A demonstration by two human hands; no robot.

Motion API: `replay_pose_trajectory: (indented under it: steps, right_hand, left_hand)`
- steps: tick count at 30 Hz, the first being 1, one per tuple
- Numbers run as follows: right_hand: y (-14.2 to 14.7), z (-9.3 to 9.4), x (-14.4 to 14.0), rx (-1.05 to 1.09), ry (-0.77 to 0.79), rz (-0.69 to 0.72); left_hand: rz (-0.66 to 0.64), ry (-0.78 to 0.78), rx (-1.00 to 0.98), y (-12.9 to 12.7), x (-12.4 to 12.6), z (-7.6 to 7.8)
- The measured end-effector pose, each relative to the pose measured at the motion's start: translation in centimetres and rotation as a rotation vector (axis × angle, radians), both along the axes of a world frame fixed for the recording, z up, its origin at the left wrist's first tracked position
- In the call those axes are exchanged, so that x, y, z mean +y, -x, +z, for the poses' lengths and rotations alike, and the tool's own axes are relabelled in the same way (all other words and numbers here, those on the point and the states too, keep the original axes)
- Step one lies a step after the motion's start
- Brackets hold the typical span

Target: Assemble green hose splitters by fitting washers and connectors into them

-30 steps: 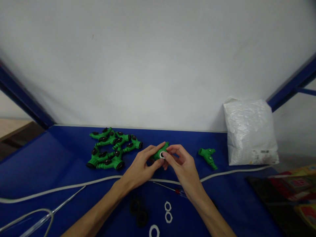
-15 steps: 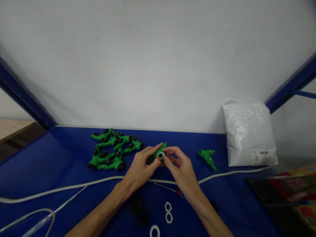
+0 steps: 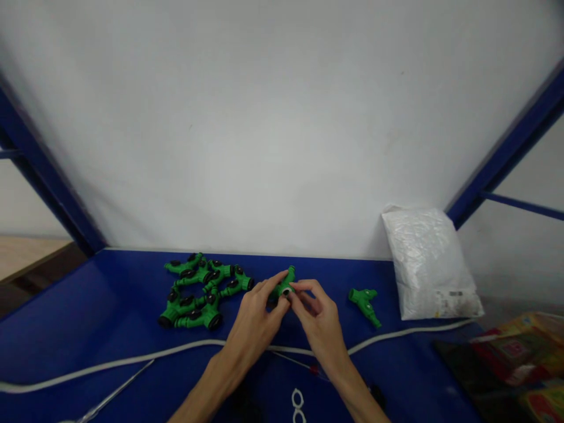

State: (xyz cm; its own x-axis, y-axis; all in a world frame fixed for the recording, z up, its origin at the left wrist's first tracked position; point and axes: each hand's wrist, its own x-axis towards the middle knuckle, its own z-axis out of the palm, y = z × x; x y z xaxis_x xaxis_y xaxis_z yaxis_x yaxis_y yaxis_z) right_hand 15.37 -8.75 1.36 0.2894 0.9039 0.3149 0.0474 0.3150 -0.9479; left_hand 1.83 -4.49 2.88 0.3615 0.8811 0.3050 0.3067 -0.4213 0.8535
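Between both hands is a green Y-shaped hose splitter [image 3: 289, 276], its round opening with a white ring [image 3: 287, 290] turned toward me. My left hand [image 3: 255, 314] is closed around the splitter's left side, thumb near the opening. My right hand [image 3: 324, 320] pinches at the ring's right edge; its fingertips partly cover the opening. To the left lies a group of several green splitters with black valve knobs [image 3: 194, 309]. Another green splitter [image 3: 365, 304], without black knobs, lies to the right. Below my hands are white hexagonal rings [image 3: 298, 398].
A white cable [image 3: 185, 348] crosses the blue table [image 3: 118, 305], passing under my forearms. A screwdriver [image 3: 293, 359] with a red part lies partly behind my right wrist. At the right stand a white plastic package [image 3: 434, 264] and colourful packets [image 3: 520, 346]. A white wall rises behind.
The camera view has tilted upward, so the table items appear lower and one white ring has left the frame. Both hands stay on the splitter, its opening now facing lower.
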Motion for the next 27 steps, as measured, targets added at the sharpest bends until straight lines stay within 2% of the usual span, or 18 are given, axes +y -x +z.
replay_pose_trajectory:
  steps: [5, 8, 12, 16, 19, 27]
  right_hand:
    - [0.3, 2.0, 0.7, -0.045, -0.041, 0.005]
    - [0.3, 2.6, 1.7, -0.078, -0.087, -0.058]
    - [0.1, 1.7, 3.1, -0.031, -0.043, -0.159]
    - [-0.2, 0.4, 3.5, 0.007, 0.042, -0.057]
    - [0.0, 0.2, 3.1, -0.012, 0.049, 0.024]
    - [0.9, -0.1, 2.6, -0.057, 0.090, 0.026]
  left_hand:
    - [-0.001, -0.042, -0.099, -0.2, 0.3, 0.9]
    - [0.029, -0.087, -0.166, -1.1, 1.1, 1.2]
    - [0.046, -0.106, -0.210, -1.8, 2.5, 0.5]
    - [0.026, -0.103, -0.188, -1.5, 3.0, -1.1]
    - [0.054, -0.115, -0.172, -1.2, 2.9, -1.8]
    - [0.074, -0.091, -0.171, -1.3, 2.4, -1.9]
